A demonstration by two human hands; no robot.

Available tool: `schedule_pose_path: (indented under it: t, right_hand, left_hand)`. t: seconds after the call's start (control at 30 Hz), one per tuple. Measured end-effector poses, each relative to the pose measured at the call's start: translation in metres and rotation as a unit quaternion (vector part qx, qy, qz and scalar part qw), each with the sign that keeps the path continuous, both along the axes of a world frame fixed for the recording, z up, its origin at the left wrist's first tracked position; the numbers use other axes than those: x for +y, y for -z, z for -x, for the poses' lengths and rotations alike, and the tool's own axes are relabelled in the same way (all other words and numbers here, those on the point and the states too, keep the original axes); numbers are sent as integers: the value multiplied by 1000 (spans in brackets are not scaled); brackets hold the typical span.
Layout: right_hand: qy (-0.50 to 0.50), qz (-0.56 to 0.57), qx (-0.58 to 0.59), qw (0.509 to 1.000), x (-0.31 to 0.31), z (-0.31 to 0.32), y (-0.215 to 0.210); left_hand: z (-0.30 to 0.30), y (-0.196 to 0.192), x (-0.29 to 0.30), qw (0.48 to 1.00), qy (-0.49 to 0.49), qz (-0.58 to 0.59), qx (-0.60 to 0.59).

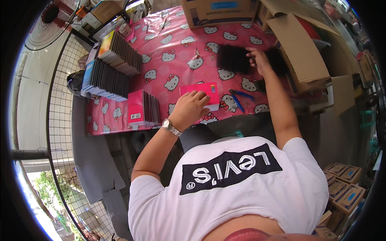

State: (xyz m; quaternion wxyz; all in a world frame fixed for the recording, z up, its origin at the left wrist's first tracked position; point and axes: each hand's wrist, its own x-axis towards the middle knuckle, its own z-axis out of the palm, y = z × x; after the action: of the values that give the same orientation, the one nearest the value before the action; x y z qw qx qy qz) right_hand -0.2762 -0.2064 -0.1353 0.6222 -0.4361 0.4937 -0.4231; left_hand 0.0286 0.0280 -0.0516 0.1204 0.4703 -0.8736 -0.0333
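At the near side of the desk [159,82], the left grip [197,98] lies palm-down on a pink notebook [210,89], fingers bent over its cover; whether the hidden thumb pinches it, I cannot tell. The notebook sits directly under that hand, which is the nearer of the 2, and its long axis seems to run roughly left to right across the person's front. Farther out, the right grip [254,58] is half curled, its fingers pointing left to the edge of a black bristly bundle [233,59]; whether it has hold of a strand, I cannot tell. A 2nd black bundle [276,61] lies just right of that hand. Between the hands, nearer the person, blue-handled pliers [240,100] lie with their handles spread. Left of the notebook stands a row of pink notebooks [138,107], and beyond it a blue-covered row [105,82] and a yellow-fronted row [120,52]. Right of the black bundles, an open carton [299,48] has its flaps folded out; something red [309,32] shows at its mouth, the rest in shadow. At the far edge is another carton [221,19], its contents out of sight.
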Motion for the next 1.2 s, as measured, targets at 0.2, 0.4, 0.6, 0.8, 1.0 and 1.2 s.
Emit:
schedule_pose_path:
  t: [0.2,0.4,0.6,0.8,1.0,1.2]
  right_hand:
    - [-136,62,70,986,76,-13,-36]
    - [-196,71,88,974,122,-28,-34]
    - [-182,71,57,979,133,-29,-37]
    - [-180,-92,-124,971,175,-45,-38]
    - [-120,-94,-121,981,216,-69,-38]
    - [-169,-125,-90,974,211,-84,-46]
  left_hand:
    - [-9,-4,-23,993,51,-102,22]
    - [-3,-5,-23,994,70,-81,-16]
    - [-6,-17,-28,989,80,-121,2]
    - [-10,-8,-29,990,99,-99,-28]
    - [-8,-8,-25,994,100,-40,-1]
    - [-8,4,-16,997,70,2,27]
